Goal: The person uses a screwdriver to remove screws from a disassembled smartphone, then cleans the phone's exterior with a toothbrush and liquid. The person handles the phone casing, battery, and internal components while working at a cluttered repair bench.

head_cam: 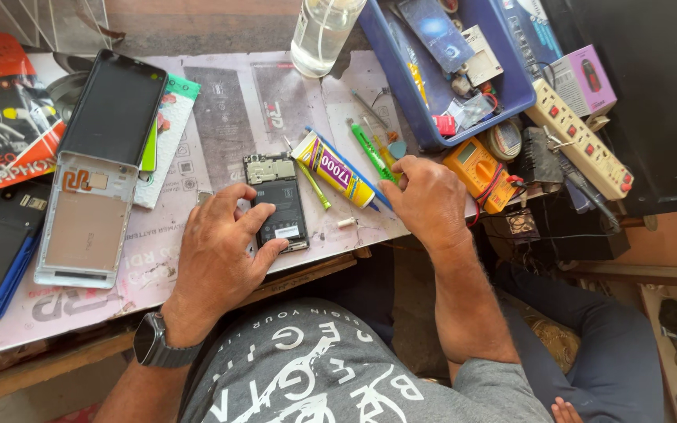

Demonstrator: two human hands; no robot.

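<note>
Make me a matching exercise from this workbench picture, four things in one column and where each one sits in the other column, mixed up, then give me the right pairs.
Things:
1. opened phone
2. yellow glue tube
3. orange multimeter
4. clear bottle

Places:
A. at the top edge, beside the blue tray
B. under the fingers of the left hand
C. just right of the right hand
D. lying slantwise between the phone and the right hand

Pairs: 1-B, 2-D, 3-C, 4-A
</note>
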